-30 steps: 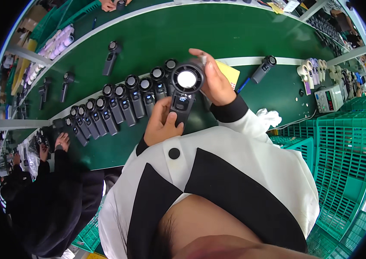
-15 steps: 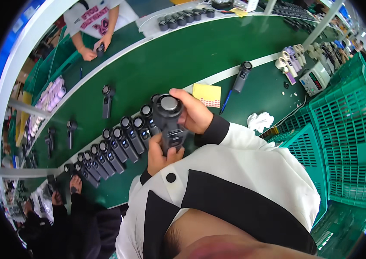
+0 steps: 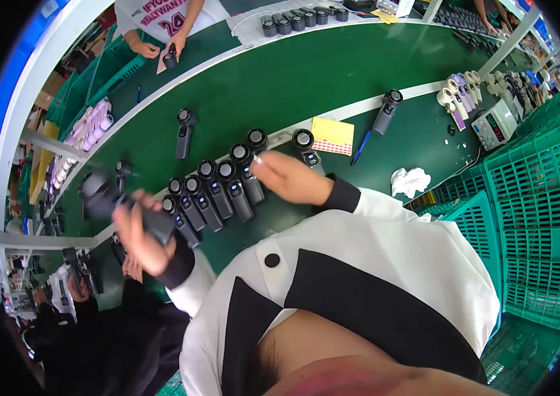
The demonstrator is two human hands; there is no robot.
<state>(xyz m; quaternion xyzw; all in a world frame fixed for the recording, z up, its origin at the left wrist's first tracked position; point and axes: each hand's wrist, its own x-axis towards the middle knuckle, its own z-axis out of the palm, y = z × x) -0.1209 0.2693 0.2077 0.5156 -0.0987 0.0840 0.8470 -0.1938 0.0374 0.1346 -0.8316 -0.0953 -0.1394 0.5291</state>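
My left hand [image 3: 140,239] is wrapped round a dark grey handheld fan [image 3: 100,193], its round head pointing left; both are blurred by motion. They hang over the left end of a row of similar grey fans [image 3: 217,191] lying slanted on the green table. My right hand [image 3: 295,178] is at the right part of that row, fingers drawn together and tips beside a fan's head [image 3: 240,152]. Whatever lies between those fingertips is hidden. Just beyond this hand lies another fan [image 3: 303,138], its handle partly covered by the hand.
A yellow note pad [image 3: 332,135], a blue pen [image 3: 361,148] and one fan [image 3: 387,112] lie to the right, near a crumpled white cloth [image 3: 409,182]. Green crates [image 3: 537,218] stand at the right. Across the table a person [image 3: 167,26] handles a fan; another person's hand [image 3: 132,267] is at lower left.
The fan held in both hands in front of me is now in my left hand alone, carried left. My right hand has let go of it and lies by the row. The view has shifted slightly.
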